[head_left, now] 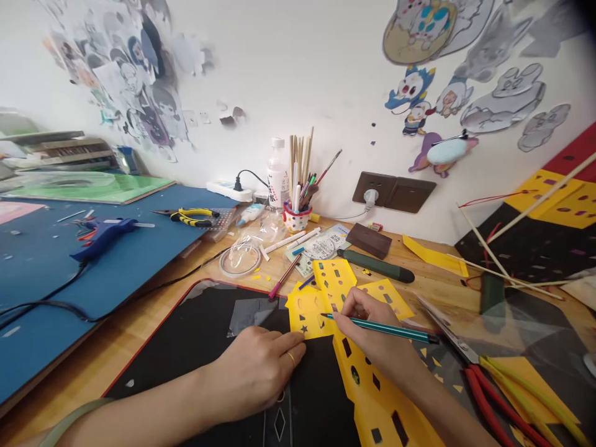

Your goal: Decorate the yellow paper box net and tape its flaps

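Yellow paper [342, 279] with many cut-out shapes runs down the middle over a black sheet [186, 347]. My right hand [372, 316] pinches a dark teal pen [395, 331], its tip low over the paper near a row of small shapes. My left hand [263, 366], with a ring on one finger, lies across the black sheet, its fingers together and their tips at the lower left edge of the yellow paper. Anything beneath those fingers is hidden.
Red-handled scissors [472, 360] and yellow handles lie at the right. Behind stand a pen cup [297, 218] and a bottle [278, 174]. A dark green cutter [377, 266] lies beyond the paper. On the blue board [41, 267] are a glue gun [100, 236] and pliers [193, 216].
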{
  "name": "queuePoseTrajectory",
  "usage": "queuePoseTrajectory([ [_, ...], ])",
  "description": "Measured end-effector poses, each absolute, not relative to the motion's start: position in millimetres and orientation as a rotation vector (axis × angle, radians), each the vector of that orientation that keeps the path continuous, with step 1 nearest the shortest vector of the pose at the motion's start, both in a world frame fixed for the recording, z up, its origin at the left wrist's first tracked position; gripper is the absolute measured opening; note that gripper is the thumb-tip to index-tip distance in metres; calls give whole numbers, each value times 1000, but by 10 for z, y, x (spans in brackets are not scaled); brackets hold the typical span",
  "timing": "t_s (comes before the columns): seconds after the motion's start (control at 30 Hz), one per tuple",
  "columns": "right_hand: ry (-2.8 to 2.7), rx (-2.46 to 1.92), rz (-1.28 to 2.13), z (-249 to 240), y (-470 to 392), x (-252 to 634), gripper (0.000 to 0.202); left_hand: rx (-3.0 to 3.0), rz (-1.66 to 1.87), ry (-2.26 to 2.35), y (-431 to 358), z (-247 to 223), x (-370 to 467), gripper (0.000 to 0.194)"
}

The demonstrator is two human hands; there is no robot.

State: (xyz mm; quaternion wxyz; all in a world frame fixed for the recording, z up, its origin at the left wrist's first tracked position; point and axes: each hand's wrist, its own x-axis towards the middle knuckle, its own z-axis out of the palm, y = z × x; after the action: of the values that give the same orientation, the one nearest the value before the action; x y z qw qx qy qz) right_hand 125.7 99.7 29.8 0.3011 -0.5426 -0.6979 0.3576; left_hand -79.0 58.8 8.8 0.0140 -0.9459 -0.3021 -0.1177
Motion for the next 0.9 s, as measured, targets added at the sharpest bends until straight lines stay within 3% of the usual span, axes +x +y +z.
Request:
queuePoseTrajectory([
  [0.3,-1897,-1441,911,280,994,1232,17,-3005,-156,-1115,660,177,-793,33],
  [0.9,-1911,-1464,969,303,964,1241,17,-3085,-303,-1098,702,90,-855,35],
])
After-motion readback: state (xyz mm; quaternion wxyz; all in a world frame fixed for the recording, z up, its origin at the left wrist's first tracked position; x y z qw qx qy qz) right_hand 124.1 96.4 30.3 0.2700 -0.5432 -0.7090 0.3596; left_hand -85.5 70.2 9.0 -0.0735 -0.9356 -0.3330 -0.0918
